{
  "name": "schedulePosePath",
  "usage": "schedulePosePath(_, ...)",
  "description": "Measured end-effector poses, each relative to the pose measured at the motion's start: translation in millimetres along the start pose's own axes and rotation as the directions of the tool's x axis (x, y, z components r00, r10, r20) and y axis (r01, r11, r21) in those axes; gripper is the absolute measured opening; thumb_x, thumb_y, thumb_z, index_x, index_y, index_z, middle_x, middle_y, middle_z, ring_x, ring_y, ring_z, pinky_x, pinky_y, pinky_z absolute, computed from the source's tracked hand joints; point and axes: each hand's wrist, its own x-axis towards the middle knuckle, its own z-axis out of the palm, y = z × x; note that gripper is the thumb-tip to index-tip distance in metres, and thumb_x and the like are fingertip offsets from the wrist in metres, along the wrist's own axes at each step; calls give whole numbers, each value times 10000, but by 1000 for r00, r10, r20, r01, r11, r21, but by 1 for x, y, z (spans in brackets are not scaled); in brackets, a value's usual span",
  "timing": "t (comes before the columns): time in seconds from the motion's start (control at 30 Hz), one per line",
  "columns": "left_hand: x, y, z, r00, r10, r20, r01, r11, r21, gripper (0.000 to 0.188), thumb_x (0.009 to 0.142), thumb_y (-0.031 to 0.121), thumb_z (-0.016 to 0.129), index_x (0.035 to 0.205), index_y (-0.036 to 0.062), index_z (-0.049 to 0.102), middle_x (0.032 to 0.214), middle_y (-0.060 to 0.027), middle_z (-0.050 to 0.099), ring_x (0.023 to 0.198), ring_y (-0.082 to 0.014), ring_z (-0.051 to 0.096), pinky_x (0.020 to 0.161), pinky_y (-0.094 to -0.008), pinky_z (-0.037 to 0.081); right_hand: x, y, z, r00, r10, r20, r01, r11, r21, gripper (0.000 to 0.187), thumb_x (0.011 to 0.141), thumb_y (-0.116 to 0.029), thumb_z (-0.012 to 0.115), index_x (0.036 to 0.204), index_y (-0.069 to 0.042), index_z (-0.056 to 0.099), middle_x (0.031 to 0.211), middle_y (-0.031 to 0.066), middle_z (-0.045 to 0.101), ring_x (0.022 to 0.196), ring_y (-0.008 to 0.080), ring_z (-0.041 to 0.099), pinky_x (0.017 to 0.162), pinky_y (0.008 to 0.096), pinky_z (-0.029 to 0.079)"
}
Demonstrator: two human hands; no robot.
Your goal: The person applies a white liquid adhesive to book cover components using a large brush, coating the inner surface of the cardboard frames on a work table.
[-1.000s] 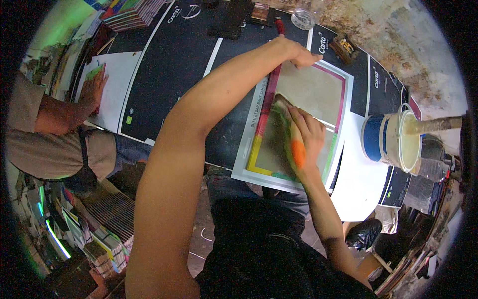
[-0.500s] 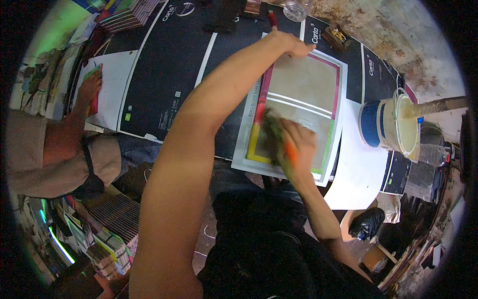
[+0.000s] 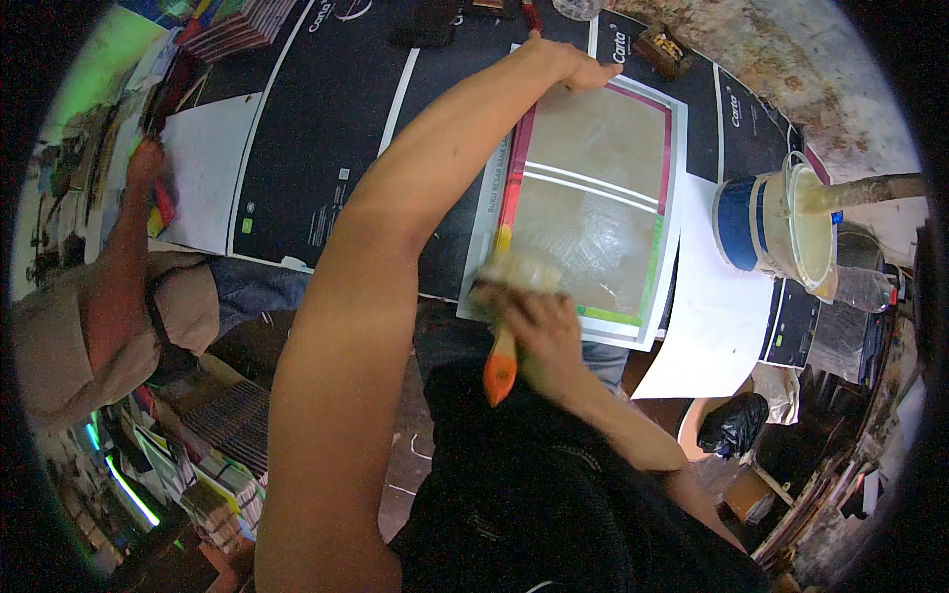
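Observation:
My right hand (image 3: 539, 326) is wrapped round a wide paintbrush (image 3: 501, 368) with an orange-ended handle. Its pale, motion-blurred bristles lie over the near-left corner of a printed sheet (image 3: 583, 242). That sheet has grey-brown panels, a coloured border and a white margin; wet, shiny streaks show on its near half. At the sheet's far edge my left hand (image 3: 581, 69) presses down with fingers stretched out, apparently holding nothing. A red-handled tool (image 3: 532, 18) lies just beyond it, partly out of view.
A bucket (image 3: 806, 237) of cream-coloured paste with a stick in it stands at the right, beside white paper (image 3: 717, 316). Black printed boards (image 3: 306, 148) cover the table. A small box (image 3: 664, 49) sits at the back. At the left, a co-worker's hand (image 3: 148, 163) moves near white paper.
My right hand has swept the brush left and toward me, from over the panel to the sheet's near-left corner. My left hand stays at the far edge. The co-worker's hand has shifted left.

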Motion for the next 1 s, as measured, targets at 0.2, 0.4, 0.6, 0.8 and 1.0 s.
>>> schedulePosePath(0.2, -4, 2, 0, 1000, -6, -1, 6, 1000, -8, 808, 889, 704, 109, 1233, 181, 619, 1415, -130, 450, 1372, -289, 332, 1088, -613, 89, 12, 15, -29, 998, -48, -28, 55, 950, 307, 401, 671, -132, 646, 1067, -85, 606, 1053, 83, 584, 977, 272, 548, 878, 404, 385)
schedulePosePath(0.4, -5, 1, 4, 999, -11, -39, 11, 1000, 7, 813, 888, 707, 108, 1238, 176, 615, 1409, -115, 462, 1354, -290, 361, 1072, -614, 112, 2, -6, -9, 996, -90, 16, 84, 966, 243, 401, 674, -112, 644, 1075, -111, 653, 1040, 64, 622, 933, 250, 573, 804, 400, 417)
schedulePosePath(0.6, -3, 5, -2, 998, -47, 40, 45, 999, 30, 807, 883, 716, 103, 1334, 199, 528, 1449, -82, 417, 1382, -284, 317, 1094, -607, 85, 56, 45, -42, 948, 84, -306, -62, 995, 80, 439, 710, -94, 612, 1149, -96, 621, 1094, 80, 624, 1012, 251, 568, 876, 395, 383)
schedulePosePath(0.8, -3, 2, 2, 1000, -23, -15, 23, 1000, -8, 809, 875, 727, 105, 1370, 212, 484, 1461, -82, 398, 1396, -297, 282, 1104, -601, 73, 2, 0, -2, 997, 76, 13, -77, 986, 148, 431, 730, -116, 604, 1160, -145, 607, 1143, 76, 609, 1022, 257, 574, 875, 421, 393)
schedulePosePath(1.0, -4, 3, 1, 999, -42, 16, 41, 999, 35, 830, 868, 737, 95, 1360, 202, 496, 1459, -83, 399, 1399, -304, 271, 1107, -607, 60, -5, 41, -49, 999, 31, -11, -29, 989, 142, 417, 739, -143, 602, 1156, -150, 622, 1130, 84, 623, 1020, 251, 572, 845, 413, 391)
